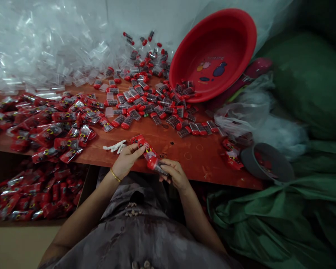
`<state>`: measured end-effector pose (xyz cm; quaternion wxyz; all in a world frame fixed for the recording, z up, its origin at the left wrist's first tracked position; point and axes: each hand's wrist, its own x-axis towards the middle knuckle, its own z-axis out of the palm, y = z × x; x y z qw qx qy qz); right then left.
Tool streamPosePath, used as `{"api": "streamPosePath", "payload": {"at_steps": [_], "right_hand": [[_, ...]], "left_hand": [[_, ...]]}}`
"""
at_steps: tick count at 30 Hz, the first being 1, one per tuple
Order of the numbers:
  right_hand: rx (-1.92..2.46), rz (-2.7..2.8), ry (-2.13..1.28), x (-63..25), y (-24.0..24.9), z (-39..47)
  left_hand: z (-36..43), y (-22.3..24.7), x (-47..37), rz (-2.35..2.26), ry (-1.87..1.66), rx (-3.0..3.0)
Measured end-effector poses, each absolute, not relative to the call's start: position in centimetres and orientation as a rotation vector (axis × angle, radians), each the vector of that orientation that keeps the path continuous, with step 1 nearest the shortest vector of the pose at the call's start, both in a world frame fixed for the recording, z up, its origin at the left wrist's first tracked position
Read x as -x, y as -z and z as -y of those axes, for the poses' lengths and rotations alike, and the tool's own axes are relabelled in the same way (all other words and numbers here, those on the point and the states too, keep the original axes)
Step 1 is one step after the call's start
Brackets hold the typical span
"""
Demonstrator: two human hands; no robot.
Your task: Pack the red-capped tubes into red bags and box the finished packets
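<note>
On the near side of the red basin [248, 33], at the edge of the counter [190, 151], the left grip [128, 158] pinches a printed red wrapper [148, 148] narrowly between thumb and fingers. The right grip [177, 175] closes around a dark container [161, 169], its red end toward the wrapper. I cannot tell whether that end sits inside the wrapper or only against it; this one piece looks midway.

Left of the basin, and up against its lip, lies a heap of unwrapped containers [137, 95], seemingly what is left; a few more lie just in front of the basin. Well to the basin's left, a broad pile of wrapped packets [52, 130] looks done, and more packets fill a box [85, 183] nearer the person, lower than the counter. Clear cases [44, 41], apparently unfilled, are heaped far left of the basin. Right of the basin and nearer, a grey bowl [248, 158] stands beside red printed pieces [232, 158].
</note>
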<state>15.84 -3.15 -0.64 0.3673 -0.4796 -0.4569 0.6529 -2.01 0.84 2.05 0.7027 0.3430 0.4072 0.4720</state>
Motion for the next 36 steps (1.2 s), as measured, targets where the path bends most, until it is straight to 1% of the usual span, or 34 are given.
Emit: {"api": "streamPosePath", "payload": {"at_steps": [3, 6, 12, 15, 18, 23, 29, 33, 36], "right_hand": [[1.203, 1.1, -1.69, -15.6, 0.7, 3.0], [1.196, 1.112, -1.631, -15.3, 0.9, 3.0], [1.246, 1.278, -1.325, -14.6, 1.1, 3.1], [1.28, 1.23, -1.191, -14.0, 1.5, 3.0], [1.265, 1.161, -1.172, -13.5, 1.9, 3.2], [1.233, 1.28, -1.124, -13.1, 2.2, 3.3], [1.342, 1.267, -0.926, -12.4, 2.4, 3.1], [1.308, 1.323, -0.973, -12.3, 2.3, 3.2], [1.316, 1.334, -0.941, -12.1, 2.1, 2.7]], "left_hand": [[-0.7, -2.0, 2.1, -0.889, -1.048, -0.801], [-0.6, -2.0, 1.8, -0.885, -1.088, -0.747], [0.1, -1.3, 0.2, -0.95, -1.112, -0.605], [0.7, -0.7, -0.6, -0.952, -1.15, -0.544], [0.9, -0.4, -0.8, -0.945, -1.191, -0.474], [0.2, -0.5, -0.6, -0.943, -1.14, -0.511], [0.6, 0.2, -1.7, -1.076, -1.282, -0.428], [0.2, 0.0, -1.3, -1.0, -1.243, -0.552], [-0.3, 0.1, -1.1, -0.943, -1.192, -0.643]]}}
